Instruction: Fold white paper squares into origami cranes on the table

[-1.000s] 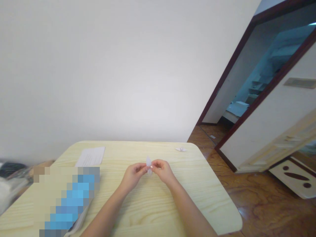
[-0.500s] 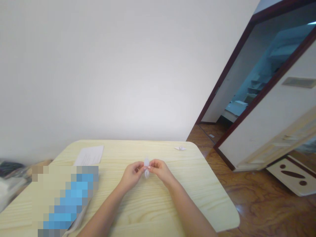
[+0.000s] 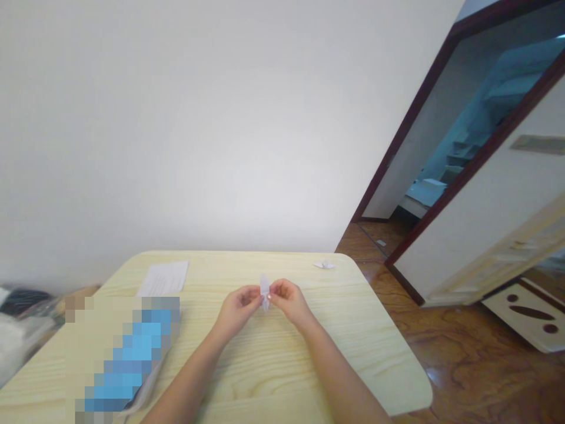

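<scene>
Above the middle of a pale wooden table (image 3: 273,377), both of my hands pinch a small folded piece of white paper (image 3: 264,289). My left hand (image 3: 238,309) grips it from the left with fingers closed. From the right, my right hand (image 3: 288,299) holds it between pressed fingertips. The paper stands upright between the fingertips, its pointed top showing above them.
A white paper sheet (image 3: 163,278) lies at the table's far left. A tiny folded paper figure (image 3: 323,265) sits near the far right corner. A blurred blue patch (image 3: 128,353) covers the near left. An open doorway (image 3: 459,153) and wooden floor (image 3: 477,365) lie to the right.
The hands and the folded paper have stayed in almost the same spot, shifting only slightly farther from me; the fingers keep working on the paper.
</scene>
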Demonstrator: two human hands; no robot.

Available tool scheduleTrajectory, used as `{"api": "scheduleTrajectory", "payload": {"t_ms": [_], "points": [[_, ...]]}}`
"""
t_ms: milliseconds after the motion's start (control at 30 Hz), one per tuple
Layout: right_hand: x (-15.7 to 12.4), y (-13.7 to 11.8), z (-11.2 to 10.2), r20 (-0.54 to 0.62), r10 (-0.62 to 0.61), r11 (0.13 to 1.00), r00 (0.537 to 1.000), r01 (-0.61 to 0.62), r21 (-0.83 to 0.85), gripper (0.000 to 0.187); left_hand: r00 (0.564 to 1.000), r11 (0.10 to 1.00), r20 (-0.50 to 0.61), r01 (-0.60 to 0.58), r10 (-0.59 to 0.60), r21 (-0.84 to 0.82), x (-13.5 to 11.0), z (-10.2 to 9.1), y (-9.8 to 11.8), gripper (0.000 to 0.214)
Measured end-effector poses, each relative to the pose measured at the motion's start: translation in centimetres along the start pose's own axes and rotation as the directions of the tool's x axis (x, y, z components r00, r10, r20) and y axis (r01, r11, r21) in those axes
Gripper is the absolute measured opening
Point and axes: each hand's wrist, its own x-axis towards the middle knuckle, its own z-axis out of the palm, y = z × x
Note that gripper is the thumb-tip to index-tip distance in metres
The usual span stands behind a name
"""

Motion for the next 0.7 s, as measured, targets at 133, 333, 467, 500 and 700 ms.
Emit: {"api": "scheduleTrajectory", "payload": {"t_ms": [133, 333, 467, 500, 700], "points": [[0.1, 0.0, 0.1, 0.02, -0.019, 1.0, 1.0, 0.018, 0.019, 0.021, 0.998, 0.997, -0.049, -0.042, 0.038, -0.072, 0.0, 0.1, 0.1, 0.02], [0.0, -0.3, 0.1, 0.038, -0.012, 1.0, 0.999, 0.011, 0.028, 0.025, 0.998, 0.994, -0.038, -0.044, 0.041, -0.097, 0.0, 0.2, 0.3, 0.023], [0.0, -0.6, -0.2, 0.058, 0.002, 1.0, 0.998, -0.002, 0.002, 0.024, 0.998, 0.998, -0.017, -0.059, 0.059, 0.002, 0.0, 0.2, 0.2, 0.02], [-0.1, -0.7, -0.2, 0.063, 0.008, 1.0, 0.998, -0.007, -0.003, 0.024, 0.998, 0.998, -0.011, -0.065, 0.066, 0.02, 0.0, 0.1, 0.2, 0.02], [-0.1, -0.7, -0.4, 0.089, 0.04, 0.999, 0.995, -0.042, 0.014, 0.025, 0.999, 0.999, 0.038, -0.034, 0.033, 0.016, -0.3, -0.2, 1.1, 0.024]]}}
